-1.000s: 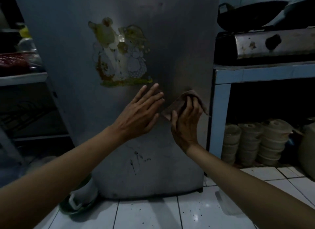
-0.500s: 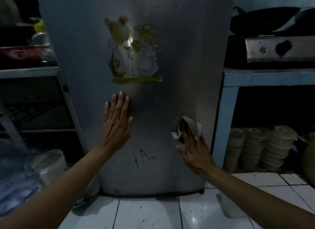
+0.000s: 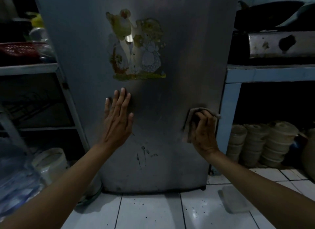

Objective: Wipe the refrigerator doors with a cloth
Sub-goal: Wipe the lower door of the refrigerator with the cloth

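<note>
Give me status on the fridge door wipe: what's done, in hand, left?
Done: can't confirm; the dim light shows no clean-versus-dirty boundary on the refrigerator door. In hand: the right hand presses the cloth against the door's lower right edge, while the left hand lies flat on it. Left: dark streaks below the hands are unwiped, and the worn sticker area looks grimy.

White tiled floor (image 3: 150, 211), refrigerator (image 3: 153, 169) standing on it
</note>
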